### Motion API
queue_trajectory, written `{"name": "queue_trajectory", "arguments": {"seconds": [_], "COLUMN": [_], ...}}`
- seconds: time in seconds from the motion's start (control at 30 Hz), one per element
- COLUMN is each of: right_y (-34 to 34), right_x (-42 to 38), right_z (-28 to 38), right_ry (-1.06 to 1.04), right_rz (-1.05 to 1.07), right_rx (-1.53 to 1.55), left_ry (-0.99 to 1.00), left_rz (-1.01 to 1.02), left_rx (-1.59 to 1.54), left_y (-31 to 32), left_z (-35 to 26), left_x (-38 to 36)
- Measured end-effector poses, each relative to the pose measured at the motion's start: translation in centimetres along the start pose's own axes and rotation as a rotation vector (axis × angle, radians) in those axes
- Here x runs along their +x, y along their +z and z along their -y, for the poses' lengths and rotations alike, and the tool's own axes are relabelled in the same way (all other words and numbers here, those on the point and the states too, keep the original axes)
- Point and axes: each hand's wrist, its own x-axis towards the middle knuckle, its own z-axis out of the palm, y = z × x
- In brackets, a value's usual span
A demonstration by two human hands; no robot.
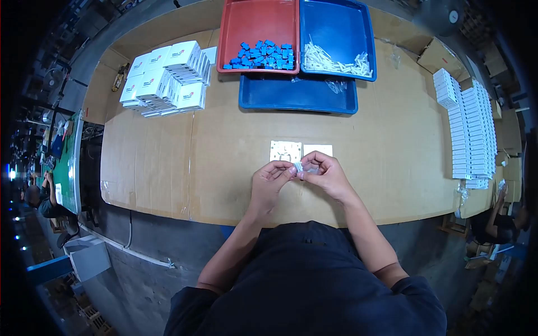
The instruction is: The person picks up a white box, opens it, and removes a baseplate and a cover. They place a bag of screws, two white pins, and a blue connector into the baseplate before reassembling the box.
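A small white piece is pinched between the fingertips of both hands, just above the cardboard surface. My left hand grips it from the left with thumb and forefinger. From the other side my right hand closes on it with thumb and fingers. Its exact kind is too small to make out. Just beyond my left fingers lies a white square plate with cutouts and fittings. Beside it, past my right hand, is a plain white square plate, partly covered by the fingers.
A red tray holds blue parts; a blue tray holds white parts. Another blue tray stands nearer. White boxes are piled left, stacked white pieces right. Other people sit at both sides.
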Motion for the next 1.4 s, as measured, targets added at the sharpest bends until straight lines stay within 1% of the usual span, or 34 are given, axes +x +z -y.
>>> {"name": "queue_trajectory", "arguments": {"seconds": [0.07, 0.1, 0.17, 0.23, 0.33, 0.53, 0.7, 0.77, 0.83, 0.87, 0.93, 0.97, 1.03, 1.07, 1.13, 1.17, 1.23, 1.27, 1.33, 1.37, 1.4], "right_y": [0.5, 0.7, 1.0, 0.9, 1.0, 1.0, 0.9, 1.2, 1.1, 1.0, 0.8, 0.6, 0.2, 0.0, 0.3, 0.4, 0.3, 0.3, 0.4, 0.4, 0.4], "right_x": [0.2, 0.3, 0.2, 0.3, 0.3, 0.3, 0.5, 0.4, 0.4, 0.4, 0.5, 0.5, 0.5, 0.6, 0.5, 0.5, 0.6, 0.7, 0.7, 0.7, 0.7], "right_z": [-0.2, -0.3, -0.5, -0.8, -0.9, -0.6, -1.1, -1.3, -1.4, -1.5, -1.5, -1.5, -1.8, -1.9, -1.4, -1.2, -1.6, -1.7, -1.6, -1.5, -1.7], "right_ry": [-0.014, -0.014, -0.004, 0.018, 0.045, 0.06, 0.037, 0.017, 0.033, 0.05, 0.066, 0.081, 0.091, 0.102, 0.119, 0.135, 0.135, 0.134, 0.138, 0.141, 0.142], "right_rz": [-0.044, -0.045, -0.055, -0.071, -0.095, -0.106, -0.104, -0.065, -0.04, -0.015, -0.031, -0.046, -0.041, -0.035, -0.053, -0.069, -0.067, -0.067, -0.056, -0.044, -0.044], "right_rx": [0.196, 0.196, 0.359, 0.363, 0.365, 0.406, 0.346, 0.336, 0.318, 0.3, 0.268, 0.236, 0.245, 0.254, 0.289, 0.325, 0.291, 0.257, 0.243, 0.229, 0.229], "left_ry": [0.004, -0.005, -0.015, -0.007, 0.011, -0.018, 0.011, 0.019, -0.049, -0.051, -0.033, -0.034, 0.065, 0.065, 0.034, 0.034, -0.025, -0.025, 0.021, 0.02, -0.038], "left_rz": [0.006, 0.036, 0.066, 0.0, -0.036, -0.049, -0.019, 0.004, 0.035, 0.035, -0.036, -0.036, -0.017, -0.017, -0.021, -0.023, -0.007, -0.007, 0.053, 0.052, 0.043], "left_rx": [0.007, -0.023, -0.053, -0.065, -0.058, -0.08, -0.124, -0.151, -0.15, -0.15, -0.038, -0.038, 0.08, 0.08, -0.042, -0.042, -0.159, -0.159, -0.004, -0.004, -0.034], "left_y": [0.0, 0.3, 0.5, 0.3, 0.0, -0.7, -0.8, -0.5, -0.5, -0.5, -0.7, -0.8, -0.9, -0.9, -0.4, -0.5, -0.9, -0.9, -1.0, -1.1, -1.2], "left_z": [-0.1, -0.5, -0.6, -0.1, 0.2, 0.6, 0.8, 0.4, 0.1, 0.2, 0.4, 0.6, 0.4, 0.3, -0.9, -1.0, -1.2, -1.0, -0.7, -0.7, -0.9], "left_x": [0.0, -0.2, -0.2, -0.1, 0.2, 0.3, 0.1, 0.0, 0.0, 0.1, 0.3, 0.3, 0.4, 0.3, -0.1, 0.0, 0.1, 0.2, 0.4, 0.5, 0.5]}}
